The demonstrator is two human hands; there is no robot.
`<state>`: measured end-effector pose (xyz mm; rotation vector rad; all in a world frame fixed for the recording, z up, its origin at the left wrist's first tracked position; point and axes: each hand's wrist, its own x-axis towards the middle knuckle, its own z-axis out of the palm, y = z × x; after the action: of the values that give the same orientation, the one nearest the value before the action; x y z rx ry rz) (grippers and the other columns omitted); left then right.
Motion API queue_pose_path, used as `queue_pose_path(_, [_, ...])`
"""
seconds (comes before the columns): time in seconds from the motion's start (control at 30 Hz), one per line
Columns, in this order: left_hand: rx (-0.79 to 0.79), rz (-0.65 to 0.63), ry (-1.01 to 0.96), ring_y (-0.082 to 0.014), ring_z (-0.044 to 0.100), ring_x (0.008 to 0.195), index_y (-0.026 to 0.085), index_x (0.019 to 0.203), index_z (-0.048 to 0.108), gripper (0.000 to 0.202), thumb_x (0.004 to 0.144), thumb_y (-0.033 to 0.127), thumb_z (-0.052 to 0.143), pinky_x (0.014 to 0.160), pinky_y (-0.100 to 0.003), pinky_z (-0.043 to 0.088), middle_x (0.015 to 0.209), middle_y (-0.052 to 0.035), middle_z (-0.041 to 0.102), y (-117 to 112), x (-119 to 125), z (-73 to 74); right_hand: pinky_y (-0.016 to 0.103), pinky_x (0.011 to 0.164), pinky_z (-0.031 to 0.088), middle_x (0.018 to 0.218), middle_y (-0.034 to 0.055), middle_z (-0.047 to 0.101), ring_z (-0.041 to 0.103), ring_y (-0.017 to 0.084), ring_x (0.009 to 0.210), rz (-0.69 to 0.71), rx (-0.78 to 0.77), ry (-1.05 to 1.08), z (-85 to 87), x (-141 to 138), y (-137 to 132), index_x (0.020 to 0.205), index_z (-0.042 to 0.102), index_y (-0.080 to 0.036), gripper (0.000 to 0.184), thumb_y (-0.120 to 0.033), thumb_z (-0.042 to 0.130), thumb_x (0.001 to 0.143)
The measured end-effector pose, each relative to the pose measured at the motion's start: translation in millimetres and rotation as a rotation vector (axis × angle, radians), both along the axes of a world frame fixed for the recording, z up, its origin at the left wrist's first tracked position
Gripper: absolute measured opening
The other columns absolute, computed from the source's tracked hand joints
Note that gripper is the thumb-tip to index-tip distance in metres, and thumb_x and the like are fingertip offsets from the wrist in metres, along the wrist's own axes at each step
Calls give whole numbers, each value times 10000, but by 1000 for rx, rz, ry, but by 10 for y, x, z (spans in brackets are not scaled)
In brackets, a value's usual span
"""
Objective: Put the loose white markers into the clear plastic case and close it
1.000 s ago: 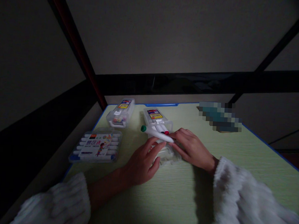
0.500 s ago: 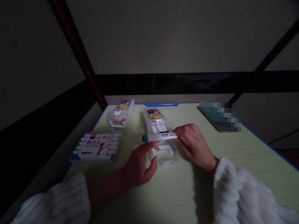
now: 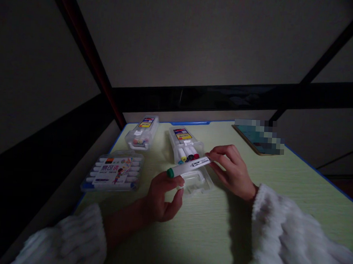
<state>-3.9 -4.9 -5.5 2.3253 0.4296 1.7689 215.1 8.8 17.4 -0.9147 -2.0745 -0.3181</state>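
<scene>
A white marker [image 3: 189, 167] with a green cap is tilted above the table, its label facing up. My right hand [image 3: 232, 170] pinches its plain far end between thumb and fingertips. Just under the green cap is my left hand [image 3: 164, 198], thumb and index finger apart in a curve; whether it touches the cap I cannot tell. Behind the marker lies a clear marker case [image 3: 174, 143] with several markers, showing yellow, blue, black and red ends. Its clear lid [image 3: 205, 184] is folded down towards me, partly hidden by the marker and my left fingers.
A flat clear case of markers [image 3: 115, 172] lies to the left. Behind it is another closed clear case [image 3: 147, 128]. A dark flat object [image 3: 257, 140], partly pixelated, lies at the right back. The pale green table [image 3: 206, 236] has a blue edge and a wall behind.
The marker has tilted, its green cap end dipping lower towards me while the right hand keeps its pinch. My left hand has shifted slightly left, and more coloured ends show in the case.
</scene>
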Motion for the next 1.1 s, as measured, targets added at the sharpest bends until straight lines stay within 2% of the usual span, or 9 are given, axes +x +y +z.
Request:
queue_pose_path(0.17, [13, 25, -33, -140, 584, 648, 253, 1134, 407, 341, 826, 150, 511, 590, -280, 523, 802, -16, 579, 13, -19, -63, 341, 658, 413, 913, 73, 565, 492, 203, 803, 14, 11, -33, -12, 13, -2, 1069, 539, -239, 267, -127, 495, 831])
queue_pose_path(0.37, [-60, 98, 59, -189, 602, 728, 236, 1055, 446, 222, 840, 240, 502, 665, -343, 533, 794, -26, 561, -8, -84, -94, 336, 658, 413, 903, 66, 583, 498, 200, 801, 43, 21, -12, -14, 9, -6, 1067, 545, -239, 271, -129, 502, 823])
queue_pose_path(0.47, [-38, 96, 96, -202, 607, 747, 222, 1118, 449, 270, 850, 234, 473, 687, -361, 532, 827, -55, 571, -16, -87, -29, 329, 646, 415, 890, 64, 581, 497, 195, 785, 46, 39, -15, -2, -2, -16, 1052, 537, -234, 253, -128, 504, 825])
queue_pose_path(0.6, [84, 13, 164, -176, 608, 680, 194, 1285, 356, 418, 872, 245, 400, 610, -305, 534, 794, -60, 596, -2, -49, 75, 307, 614, 416, 863, 65, 575, 488, 181, 749, 66, 82, -44, 16, -18, -32, 1013, 524, -218, 215, -116, 502, 824])
queue_pose_path(0.8, [254, -82, 260, -178, 632, 651, 113, 1363, 235, 495, 885, 177, 351, 545, -278, 516, 779, -84, 650, 32, -6, 118, 296, 597, 440, 845, 66, 575, 501, 172, 730, 111, 117, -31, 34, -75, -72, 977, 513, -211, 176, -121, 503, 826])
queue_pose_path(0.93, [318, -134, 345, -163, 627, 631, 93, 1266, 303, 370, 900, 121, 266, 553, -259, 507, 758, -85, 658, 18, 10, 198, 293, 600, 457, 830, 73, 576, 517, 168, 728, 151, 155, -6, 53, -128, -109, 951, 522, -193, 165, -109, 528, 809])
queue_pose_path(1.0, [355, -155, 390, -158, 613, 613, 107, 1136, 404, 269, 894, 121, 287, 520, -250, 484, 723, -71, 647, 2, 20, 225, 290, 607, 467, 827, 74, 581, 530, 168, 740, 172, 166, 6, 61, -153, -125, 944, 530, -191, 158, -112, 536, 806])
queue_pose_path(1.1, [323, -133, 474, -148, 592, 594, 129, 947, 478, 151, 877, 108, 346, 501, -256, 457, 683, -38, 621, -20, 41, 223, 289, 616, 482, 834, 70, 594, 554, 168, 768, 185, 173, 23, 62, -187, -139, 939, 539, -197, 142, -127, 530, 816])
